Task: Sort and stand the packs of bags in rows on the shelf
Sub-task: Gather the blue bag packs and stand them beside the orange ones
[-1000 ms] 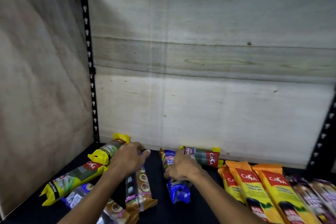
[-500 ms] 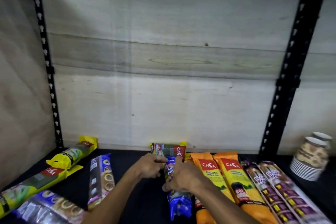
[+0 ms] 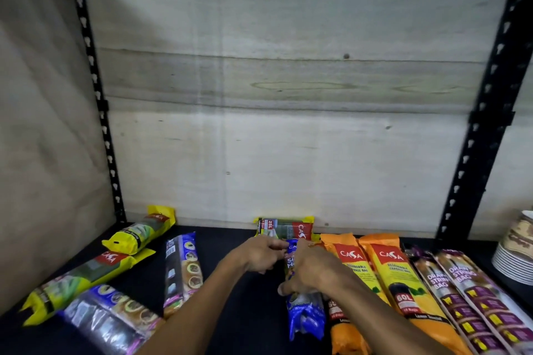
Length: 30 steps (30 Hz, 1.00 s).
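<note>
While both hands clamp the blue pack [image 3: 302, 308], left hand [image 3: 259, 256] at its far end, right hand [image 3: 314, 274] mid-length, bare black shelf [image 3: 230, 242] lies open leftward; orange packs [image 3: 383, 271] crowd its right edge.

packs [image 3: 386, 274] right on shelf [image 3: 230, 242] | cups [image 3: 516, 251] far right

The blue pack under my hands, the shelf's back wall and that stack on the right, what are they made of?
Blue pack: glossy plastic film, judging by its crinkles and glare. Back wall: unfinished wood boards or plywood, matte, with grain and knots. Stack of cups: probably paper, patterned with thin white rims.
</note>
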Motion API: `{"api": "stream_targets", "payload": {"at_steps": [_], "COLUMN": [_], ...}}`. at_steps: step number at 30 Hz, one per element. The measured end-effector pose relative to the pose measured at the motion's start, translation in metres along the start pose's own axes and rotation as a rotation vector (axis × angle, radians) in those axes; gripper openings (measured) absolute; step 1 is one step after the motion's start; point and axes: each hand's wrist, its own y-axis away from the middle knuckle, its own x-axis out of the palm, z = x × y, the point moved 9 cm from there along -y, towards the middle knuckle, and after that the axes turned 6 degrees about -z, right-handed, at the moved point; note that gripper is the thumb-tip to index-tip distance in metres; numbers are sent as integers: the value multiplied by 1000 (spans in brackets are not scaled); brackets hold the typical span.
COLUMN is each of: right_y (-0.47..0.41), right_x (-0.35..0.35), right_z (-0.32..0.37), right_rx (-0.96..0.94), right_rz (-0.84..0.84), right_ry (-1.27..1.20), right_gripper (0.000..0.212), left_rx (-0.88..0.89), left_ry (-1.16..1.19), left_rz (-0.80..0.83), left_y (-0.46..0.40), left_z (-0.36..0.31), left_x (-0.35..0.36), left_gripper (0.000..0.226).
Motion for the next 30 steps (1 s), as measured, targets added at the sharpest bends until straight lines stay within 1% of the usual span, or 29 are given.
{"api": "stream_targets", "payload": {"at_steps": [1,2,3,4,5,8,10,12,14,17,20,23,25,27,30], "right_y": [0,-1,-1,-3,-2,-1,1,1,2,4,6,4,4,2,3], "right_x": [-3,-7,-12,-16,-19,-18,-10,4,20,41,48,54,60,66,67], "right_z": [2,5,8,12,17,41,64,85,104,131,147,158,162,164,159], "right_rx": [-12,-35,-56,-65,-74,-118,-183,-216,-221,-256,-256,-245,-220,-198,-177], "right_rz": [1,-20,-57,-100,-135,-178,-147,-80,13,144,181,230,281,325,382], "right_ry": [27,45,60,60,56,59,26,-59,-148,-240,-310,-436,-534,-619,-732], "right_gripper": [77,58,44,41,43,65,67,67,69,58,53,48,48,45,36], "left_rx": [-6,-9,-10,-4,3,-15,-72,-134,-195,-267,-273,-268,-274,-276,-275], "left_ry": [35,68,96,105,89,-92,-215,-329,-413,-458,-419,-344,-281,-227,-107], "left_rz": [-31,-72,-118,-167,-222,-392,-474,-531,-549,-503,-479,-462,-461,-468,-477], "left_y": [3,5,7,10,13,20,27,34,40,44,44,43,44,45,46], "left_z": [2,5,8,11,15,33,50,67,85,109,121,127,131,134,138], "left_x": [-7,-16,-28,-41,-55,-100,-125,-144,-157,-160,-159,-160,-161,-162,-163], "left_gripper": [37,34,32,29,27,26,27,28,30,37,45,48,46,39,26]}}
